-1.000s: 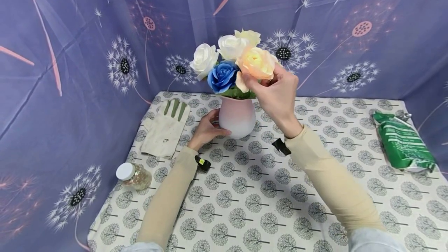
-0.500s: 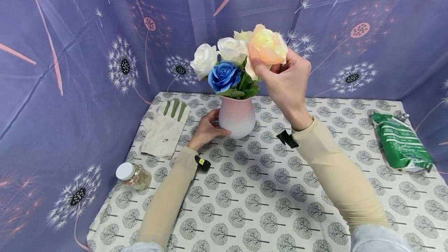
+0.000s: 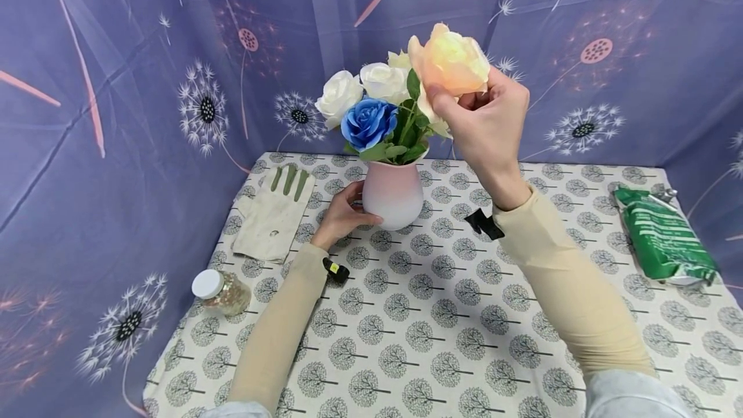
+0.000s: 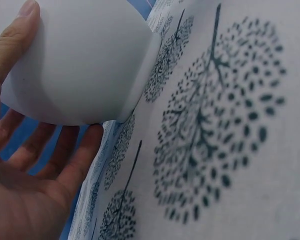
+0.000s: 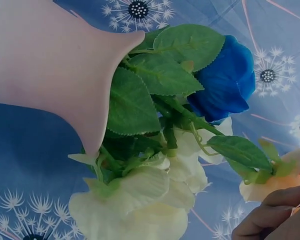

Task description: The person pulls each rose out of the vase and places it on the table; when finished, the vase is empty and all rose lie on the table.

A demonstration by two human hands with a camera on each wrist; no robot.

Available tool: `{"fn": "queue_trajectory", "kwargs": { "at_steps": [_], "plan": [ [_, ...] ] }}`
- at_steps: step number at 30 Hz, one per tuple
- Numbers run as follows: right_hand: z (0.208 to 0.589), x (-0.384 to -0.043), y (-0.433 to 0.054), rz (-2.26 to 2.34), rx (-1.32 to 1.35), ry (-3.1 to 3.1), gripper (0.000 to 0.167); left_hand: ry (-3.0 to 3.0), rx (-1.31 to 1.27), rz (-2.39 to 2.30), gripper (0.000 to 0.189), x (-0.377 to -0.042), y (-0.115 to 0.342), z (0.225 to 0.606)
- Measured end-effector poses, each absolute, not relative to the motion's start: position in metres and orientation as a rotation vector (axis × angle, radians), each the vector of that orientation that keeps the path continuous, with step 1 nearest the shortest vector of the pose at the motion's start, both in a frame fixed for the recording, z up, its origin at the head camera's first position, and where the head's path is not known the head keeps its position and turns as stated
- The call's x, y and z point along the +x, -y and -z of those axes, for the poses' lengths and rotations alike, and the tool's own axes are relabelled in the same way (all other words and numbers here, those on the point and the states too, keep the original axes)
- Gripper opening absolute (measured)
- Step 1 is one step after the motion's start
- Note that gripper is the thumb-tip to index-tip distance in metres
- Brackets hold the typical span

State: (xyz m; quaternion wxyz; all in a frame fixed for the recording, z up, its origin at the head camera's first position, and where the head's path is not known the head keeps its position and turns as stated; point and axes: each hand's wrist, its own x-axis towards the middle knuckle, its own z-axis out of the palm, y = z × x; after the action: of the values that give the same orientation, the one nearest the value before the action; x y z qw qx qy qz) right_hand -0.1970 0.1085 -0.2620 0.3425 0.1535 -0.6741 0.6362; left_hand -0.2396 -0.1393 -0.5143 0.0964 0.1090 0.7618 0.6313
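A pink-to-white vase [image 3: 393, 197] stands on the tree-print cloth, holding artificial roses. My left hand [image 3: 342, 215] grips its lower left side; in the left wrist view the thumb lies along the near wall and the fingers [image 4: 82, 155] reach around the far side. Just under its bloom, my right hand [image 3: 490, 128] pinches a peach rose [image 3: 454, 63], raised above the other flowers. A blue rose [image 3: 368, 123] and white roses [image 3: 384, 82] stay in the vase. The right wrist view shows green leaves [image 5: 165, 72] crowding the mouth and a cream rose [image 5: 135, 207] beside it.
A pale work glove [image 3: 273, 221] lies left of the vase. Nearer on that side is a white-lidded jar [image 3: 223, 292]. A green plastic packet [image 3: 667, 234] sits at the right edge. Purple dandelion-print curtain [image 3: 551, 95] surrounds the table's back and sides.
My right hand has moved up and to the right with the peach rose, pulling it away from the other blooms and uncovering green leaves. The left hand and vase have stayed put.
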Motion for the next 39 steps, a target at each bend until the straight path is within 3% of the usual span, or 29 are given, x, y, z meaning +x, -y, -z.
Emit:
{"fn": "queue_trajectory", "kwargs": {
  "at_steps": [8, 17, 25, 32, 39],
  "plan": [
    [0.269, -0.205, -0.112, -1.668, 0.367, 1.808, 0.019, -2.258, 0.334, -1.871, 0.094, -0.24, 0.139, 0.515],
    [0.282, -0.216, -0.117, -1.746, 0.309, 1.897, 0.011, -2.235, 0.338, -1.882, 0.094, -0.239, 0.139, 0.516],
    [0.274, -0.21, -0.122, -1.754, 0.369, 1.751, 0.023, -2.235, 0.345, -1.888, 0.093, -0.24, 0.14, 0.517],
    [0.267, -0.205, -0.127, -1.788, 0.389, 1.668, 0.015, -2.212, 0.347, -1.895, 0.095, -0.239, 0.14, 0.518],
    [0.273, -0.209, -0.126, -1.804, 0.385, 1.815, 0.017, -2.239, 0.361, -1.87, 0.097, -0.241, 0.141, 0.517]
  ]
}}
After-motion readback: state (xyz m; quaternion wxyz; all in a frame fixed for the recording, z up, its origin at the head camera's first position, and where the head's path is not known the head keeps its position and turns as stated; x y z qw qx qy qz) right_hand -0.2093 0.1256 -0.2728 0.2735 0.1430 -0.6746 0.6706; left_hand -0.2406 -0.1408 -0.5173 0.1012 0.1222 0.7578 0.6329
